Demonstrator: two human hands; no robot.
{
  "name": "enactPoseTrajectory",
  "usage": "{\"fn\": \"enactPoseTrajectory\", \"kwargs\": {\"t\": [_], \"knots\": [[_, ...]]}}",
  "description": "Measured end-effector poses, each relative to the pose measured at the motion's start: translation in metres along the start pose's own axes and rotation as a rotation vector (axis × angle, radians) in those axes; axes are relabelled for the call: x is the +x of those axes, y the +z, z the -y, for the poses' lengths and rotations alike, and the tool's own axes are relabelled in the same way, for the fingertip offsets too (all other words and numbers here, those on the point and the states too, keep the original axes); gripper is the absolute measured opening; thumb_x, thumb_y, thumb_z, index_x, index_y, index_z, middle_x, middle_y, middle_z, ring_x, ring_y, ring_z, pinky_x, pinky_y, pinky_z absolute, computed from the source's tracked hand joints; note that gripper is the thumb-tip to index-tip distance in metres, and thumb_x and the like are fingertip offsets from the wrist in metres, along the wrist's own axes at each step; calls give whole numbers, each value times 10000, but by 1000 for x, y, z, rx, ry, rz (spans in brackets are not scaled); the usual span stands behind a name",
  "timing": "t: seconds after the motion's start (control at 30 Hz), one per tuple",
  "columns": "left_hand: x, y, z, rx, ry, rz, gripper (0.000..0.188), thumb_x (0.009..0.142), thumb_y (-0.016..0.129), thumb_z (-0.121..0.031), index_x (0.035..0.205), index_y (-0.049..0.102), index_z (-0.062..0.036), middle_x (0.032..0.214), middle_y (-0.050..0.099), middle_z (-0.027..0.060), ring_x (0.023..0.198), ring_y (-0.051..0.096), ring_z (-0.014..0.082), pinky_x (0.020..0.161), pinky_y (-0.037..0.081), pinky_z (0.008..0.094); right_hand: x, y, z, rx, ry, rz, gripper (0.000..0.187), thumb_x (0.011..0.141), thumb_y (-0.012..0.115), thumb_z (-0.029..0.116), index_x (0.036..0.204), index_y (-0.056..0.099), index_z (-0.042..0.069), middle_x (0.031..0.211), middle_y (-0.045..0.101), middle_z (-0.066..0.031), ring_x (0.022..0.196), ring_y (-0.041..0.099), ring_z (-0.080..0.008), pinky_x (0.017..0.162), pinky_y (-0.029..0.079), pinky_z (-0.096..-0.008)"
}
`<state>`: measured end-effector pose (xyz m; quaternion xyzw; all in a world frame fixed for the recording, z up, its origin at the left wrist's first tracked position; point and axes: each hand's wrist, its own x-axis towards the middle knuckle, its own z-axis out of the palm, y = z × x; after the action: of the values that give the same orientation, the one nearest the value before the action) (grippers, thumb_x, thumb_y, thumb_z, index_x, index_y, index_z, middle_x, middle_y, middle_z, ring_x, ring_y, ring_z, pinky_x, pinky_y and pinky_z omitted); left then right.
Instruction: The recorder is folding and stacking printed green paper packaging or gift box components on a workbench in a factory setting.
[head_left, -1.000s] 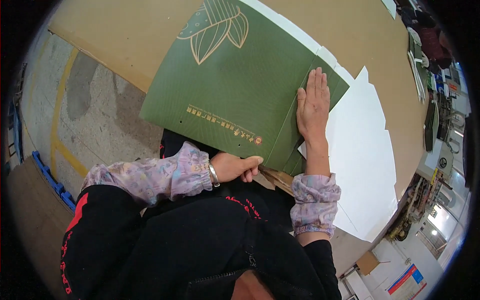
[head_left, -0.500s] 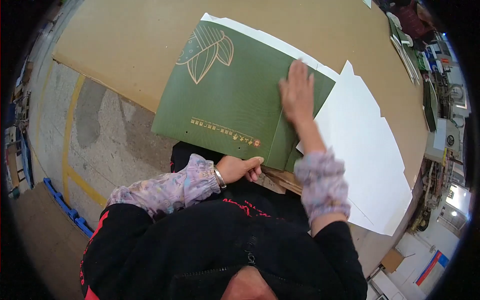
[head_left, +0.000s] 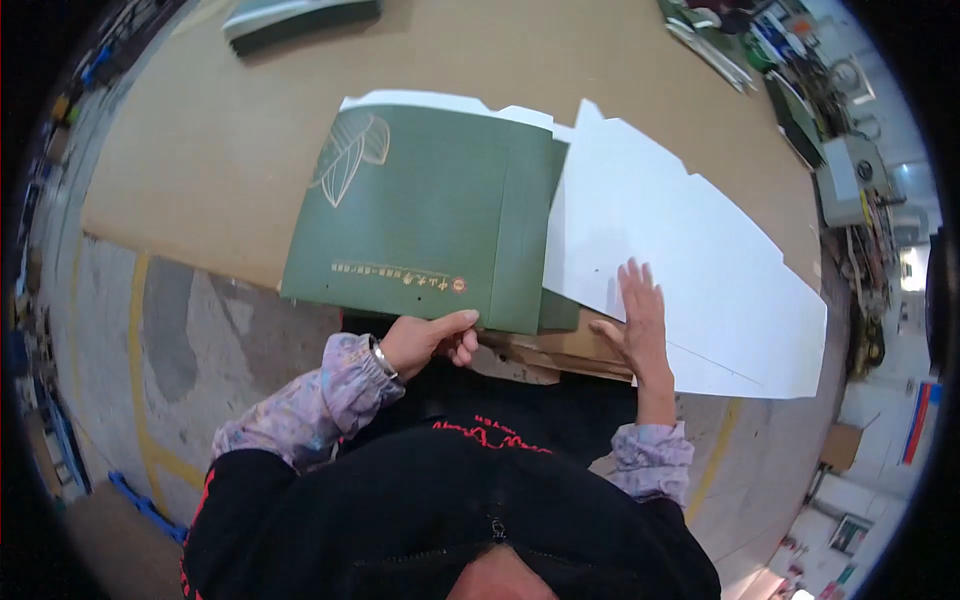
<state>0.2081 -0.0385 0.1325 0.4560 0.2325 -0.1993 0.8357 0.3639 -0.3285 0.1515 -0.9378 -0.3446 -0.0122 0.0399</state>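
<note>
Left hand (head_left: 416, 345) pinches near edge of green card (head_left: 430, 210), lying just beyond it; right hand (head_left: 645, 325) open over white sheet (head_left: 690, 250), contact unclear. Apparently steadying card; next move likely calls for firm left pinch.

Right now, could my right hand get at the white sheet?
Probably yes: the right hand looks open and is over the near edge of the white sheet, with nothing visible between them.

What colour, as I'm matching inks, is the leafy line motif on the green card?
Pale beige motif, best in the head view.
</note>
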Motion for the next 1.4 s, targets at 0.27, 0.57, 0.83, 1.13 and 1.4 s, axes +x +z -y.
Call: {"fn": "enactPoseTrajectory", "kwargs": {"t": [0.27,0.57,0.83,1.13,1.4], "knots": [[-11,14,-6,-35,44,31,242,952,580,-244,863,631,-24,732,647,63,589,613,143,557,514,267,-11,44,-25,-56,-228,-247,366,878,602,169,1208,532,27,1195,607,-155,1072,610,-304,833,524,-392],[3,16,6,-71,85,-4,287,948,587,-301,862,633,-31,741,643,56,620,617,143,568,516,286,34,-32,-73,243,464,-892,110,944,472,109,896,542,40,767,553,-211,618,578,-389,518,439,-434],[-5,29,0,116,-373,698,559,972,508,-397,1338,407,14,1108,619,151,964,646,228,813,555,366,86,-63,101,204,-432,-718,216,852,561,90,1049,595,7,884,658,-129,715,666,-270,563,520,-355],[-32,-60,-39,-524,321,-195,356,964,512,-209,1250,489,2,1147,604,108,999,621,267,844,533,406,70,-12,203,367,-728,-412,338,803,563,101,1117,575,-25,1110,644,-162,997,645,-272,819,516,-364],[-75,-137,-53,-224,516,-647,349,942,511,-182,1233,497,10,1094,620,119,970,634,254,770,558,403,24,9,118,306,-334,-359,275,782,593,27,1049,656,46,1068,654,-96,990,629,-271,833,498,-376]]}}
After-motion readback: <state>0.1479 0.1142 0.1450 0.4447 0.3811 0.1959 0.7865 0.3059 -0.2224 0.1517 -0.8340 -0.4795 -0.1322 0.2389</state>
